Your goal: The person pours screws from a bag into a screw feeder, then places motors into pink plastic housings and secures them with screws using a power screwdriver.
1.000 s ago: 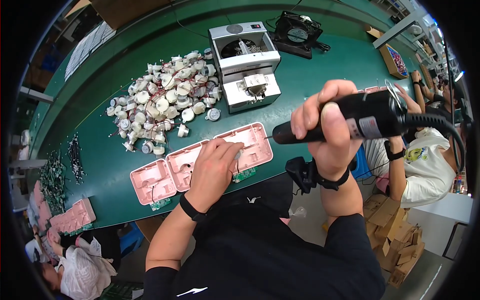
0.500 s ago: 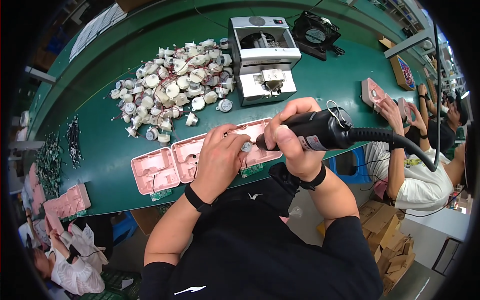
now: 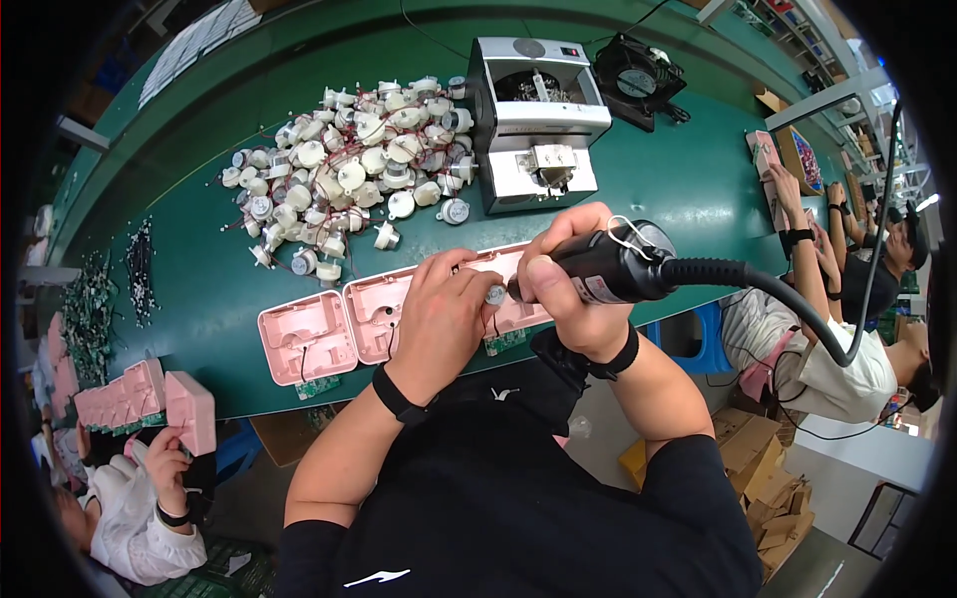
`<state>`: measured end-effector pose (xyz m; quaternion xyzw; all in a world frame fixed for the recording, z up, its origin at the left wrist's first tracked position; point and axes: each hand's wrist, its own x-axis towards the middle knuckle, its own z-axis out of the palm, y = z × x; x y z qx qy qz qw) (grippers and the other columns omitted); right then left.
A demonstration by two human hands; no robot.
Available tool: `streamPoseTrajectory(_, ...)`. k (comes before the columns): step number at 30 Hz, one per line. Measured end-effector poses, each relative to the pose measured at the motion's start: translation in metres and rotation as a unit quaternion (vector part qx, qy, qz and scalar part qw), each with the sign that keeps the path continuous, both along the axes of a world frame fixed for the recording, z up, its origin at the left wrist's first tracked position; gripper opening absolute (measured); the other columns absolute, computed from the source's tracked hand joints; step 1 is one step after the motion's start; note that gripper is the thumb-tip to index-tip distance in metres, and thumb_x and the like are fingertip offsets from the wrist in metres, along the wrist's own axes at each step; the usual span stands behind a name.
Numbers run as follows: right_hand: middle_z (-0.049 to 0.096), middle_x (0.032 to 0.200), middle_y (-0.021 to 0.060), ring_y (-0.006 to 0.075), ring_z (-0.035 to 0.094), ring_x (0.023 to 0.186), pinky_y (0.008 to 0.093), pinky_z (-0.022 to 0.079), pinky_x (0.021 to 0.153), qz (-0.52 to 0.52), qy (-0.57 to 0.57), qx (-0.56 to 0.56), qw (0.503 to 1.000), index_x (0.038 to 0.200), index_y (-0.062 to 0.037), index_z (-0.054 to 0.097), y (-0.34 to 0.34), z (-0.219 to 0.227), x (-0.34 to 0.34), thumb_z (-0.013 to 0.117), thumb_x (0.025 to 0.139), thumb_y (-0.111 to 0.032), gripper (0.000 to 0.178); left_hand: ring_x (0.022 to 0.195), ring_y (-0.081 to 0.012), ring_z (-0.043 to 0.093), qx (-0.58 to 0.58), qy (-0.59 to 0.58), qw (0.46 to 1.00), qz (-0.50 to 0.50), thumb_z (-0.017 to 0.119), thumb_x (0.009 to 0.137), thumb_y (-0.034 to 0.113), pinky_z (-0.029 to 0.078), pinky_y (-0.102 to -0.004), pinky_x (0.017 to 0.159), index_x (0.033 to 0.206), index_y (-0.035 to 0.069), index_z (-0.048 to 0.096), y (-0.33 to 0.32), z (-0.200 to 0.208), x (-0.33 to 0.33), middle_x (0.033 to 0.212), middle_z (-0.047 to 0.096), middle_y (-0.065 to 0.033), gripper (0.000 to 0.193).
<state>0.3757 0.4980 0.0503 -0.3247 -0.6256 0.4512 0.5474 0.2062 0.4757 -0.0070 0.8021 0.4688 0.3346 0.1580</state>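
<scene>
A black electric screwdriver [image 3: 623, 267] is gripped in my right hand [image 3: 573, 299], its tip pointing left. My left hand [image 3: 434, 314] lies over the pink plastic housings [image 3: 374, 299], thumb and fingers pinching a small round motor [image 3: 495, 294] with a silvery face. The screwdriver's tip is close to that motor; whether they touch I cannot tell. Several housings stand in a row along the near table edge, the leftmost housing [image 3: 282, 337] in full view. Small green circuit boards [image 3: 319, 387] hang from them on wires. My left hand hides part of the middle housing.
A heap of white motors [image 3: 349, 174] with red wires covers the table beyond my left hand. A silver-black screw feeder [image 3: 538, 125] and a black fan [image 3: 638, 80] stand behind. Wire bundles [image 3: 142, 269] lie far left. Co-workers at both sides handle pink housings [image 3: 189, 411].
My right hand and the screwdriver have shifted slightly left and down. At lower left, a co-worker has raised a pink housing. The right-hand co-worker's hands have moved.
</scene>
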Motion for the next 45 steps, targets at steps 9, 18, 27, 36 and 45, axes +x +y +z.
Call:
streamPoseTrajectory(9, 0.055, 0.071, 0.0097, 0.0190, 0.054, 0.056, 0.0342, 0.048, 0.054, -0.076, 0.137, 0.087, 0.984, 0.105, -0.0025, 0.047, 0.046, 0.063, 0.022, 0.056, 0.094, -0.010, 0.015, 0.123, -0.0337, 0.050, -0.029, -0.005, 0.999, -0.038, 0.076, 0.073, 0.008, 0.042, -0.0447, 0.104, 0.118, 0.004, 0.060, -0.005, 0.014, -0.012, 0.122, 0.058, -0.0120, 0.048)
streamPoseTrajectory(18, 0.054, 0.070, 0.0077, 0.0186, 0.053, 0.055, 0.0340, 0.047, 0.054, -0.132, 0.060, 0.086, 0.986, 0.099, -0.0024, 0.052, 0.081, 0.059, 0.025, 0.056, 0.095, -0.010, 0.009, 0.138, -0.0370, 0.038, -0.073, 0.086, 0.993, -0.032, 0.085, 0.068, 0.031, 0.032, -0.0487, 0.115, 0.139, 0.002, 0.048, -0.011, 0.018, -0.035, 0.145, 0.044, -0.0165, 0.085)
streamPoseTrajectory(27, 0.052, 0.071, 0.0071, 0.0162, 0.050, 0.056, 0.0328, 0.046, 0.056, 0.033, 0.129, -0.033, 0.991, 0.106, -0.0066, 0.042, -0.012, 0.049, -0.005, 0.063, 0.094, -0.024, 0.030, 0.138, -0.0357, 0.037, -0.064, 0.089, 0.992, -0.055, 0.085, 0.068, 0.040, 0.024, -0.0490, 0.119, 0.140, -0.002, 0.044, -0.010, 0.005, -0.037, 0.146, 0.043, -0.0180, 0.093)
streamPoseTrajectory(36, 0.053, 0.073, 0.0079, 0.0164, 0.051, 0.061, 0.0321, 0.046, 0.059, 0.090, 0.049, -0.048, 0.994, 0.106, -0.0060, 0.040, -0.017, 0.023, -0.025, 0.067, 0.091, -0.023, 0.036, 0.138, -0.0340, 0.039, -0.074, 0.055, 0.994, -0.053, 0.087, 0.064, 0.033, 0.026, -0.0490, 0.119, 0.141, 0.001, 0.044, -0.012, -0.001, -0.038, 0.147, 0.044, -0.0153, 0.094)
streamPoseTrajectory(45, 0.054, 0.073, 0.0087, 0.0167, 0.054, 0.064, 0.0322, 0.049, 0.063, 0.098, -0.022, -0.025, 0.995, 0.106, -0.0051, 0.038, -0.011, 0.003, -0.029, 0.065, 0.092, -0.017, 0.032, 0.133, -0.0338, 0.044, -0.044, 0.041, 0.997, -0.051, 0.084, 0.066, 0.027, 0.029, -0.0499, 0.116, 0.138, 0.000, 0.045, -0.012, -0.003, -0.039, 0.143, 0.047, -0.0164, 0.086)
